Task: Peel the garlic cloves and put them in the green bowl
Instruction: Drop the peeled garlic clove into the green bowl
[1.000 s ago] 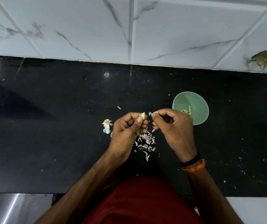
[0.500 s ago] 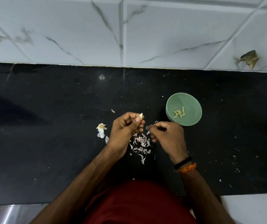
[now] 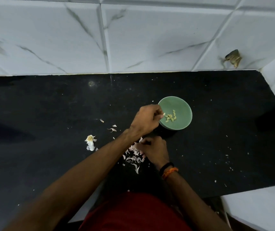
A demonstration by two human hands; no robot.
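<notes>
On the black stone counter [image 3: 33, 114] below white marbled tiles [image 3: 150, 39], the round green bowl [image 3: 181, 107] holds peeled pale garlic cloves [image 3: 171, 117]. Left hand [image 3: 145, 120] curled over its rim, grasp unclear; right hand [image 3: 155, 150] curled over papery skins [image 3: 133, 158], contents hidden. Garlic stub [image 3: 90, 141] lies left.
</notes>
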